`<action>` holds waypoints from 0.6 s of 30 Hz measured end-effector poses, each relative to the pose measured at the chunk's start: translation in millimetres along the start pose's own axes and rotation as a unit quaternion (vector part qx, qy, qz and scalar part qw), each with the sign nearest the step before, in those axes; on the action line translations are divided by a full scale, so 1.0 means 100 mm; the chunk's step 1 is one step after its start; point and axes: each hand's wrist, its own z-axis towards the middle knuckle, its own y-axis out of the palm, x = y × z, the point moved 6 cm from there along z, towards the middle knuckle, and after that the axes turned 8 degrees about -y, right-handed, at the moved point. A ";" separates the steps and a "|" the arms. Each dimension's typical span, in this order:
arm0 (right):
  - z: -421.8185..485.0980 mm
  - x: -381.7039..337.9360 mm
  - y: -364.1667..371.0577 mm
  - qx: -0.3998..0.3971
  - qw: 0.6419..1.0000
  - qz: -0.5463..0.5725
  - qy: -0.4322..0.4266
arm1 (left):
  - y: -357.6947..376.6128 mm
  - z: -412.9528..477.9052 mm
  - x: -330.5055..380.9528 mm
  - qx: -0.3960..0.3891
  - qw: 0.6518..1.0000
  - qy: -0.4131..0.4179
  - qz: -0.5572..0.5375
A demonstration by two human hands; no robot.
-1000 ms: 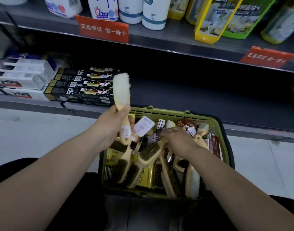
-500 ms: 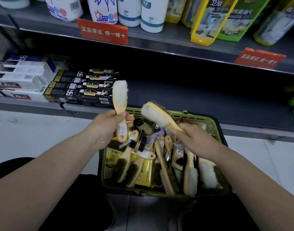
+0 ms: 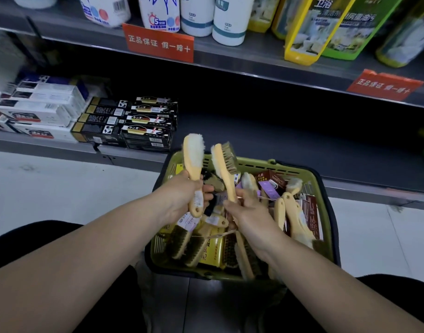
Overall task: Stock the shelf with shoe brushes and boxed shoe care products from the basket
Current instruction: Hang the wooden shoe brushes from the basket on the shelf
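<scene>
A green basket (image 3: pixel 322 188) on the floor holds several wooden shoe brushes and small boxes. My left hand (image 3: pixel 179 198) grips the handle of a white-bristled brush (image 3: pixel 194 152), which stands upright above the basket's left rim. Beside it, my right hand (image 3: pixel 247 210) holds the handle of a two-sided brush (image 3: pixel 224 162) with white and brown bristles, also upright. The two brushes stand close together. The low shelf (image 3: pixel 278 140) behind the basket is dark and bare on its right part.
Black boxes (image 3: pixel 136 123) and white boxes (image 3: pixel 38 109) are stacked on the low shelf's left part. The upper shelf carries bottles (image 3: pixel 201 13) and yellow and green packs (image 3: pixel 326 27), with red labels (image 3: pixel 158 44) on its edge. White floor tiles lie left and right of the basket.
My right hand lifted a two-sided brush out of the basket and brought it upright beside the brush in my left hand. My left hand moved a little to the right.
</scene>
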 end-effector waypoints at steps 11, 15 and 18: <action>-0.02 0.19 0.11 -0.012 0.997 -0.067 -0.026 | 0.14 0.07 -0.17 -0.035 0.994 -0.023 0.099; -0.02 0.20 0.24 -0.054 0.987 -0.137 -0.058 | 0.19 0.07 -0.28 -0.060 0.990 -0.042 0.122; -0.02 0.31 0.25 -0.131 0.959 -0.250 -0.026 | 0.19 0.11 -0.35 -0.072 0.967 -0.027 0.244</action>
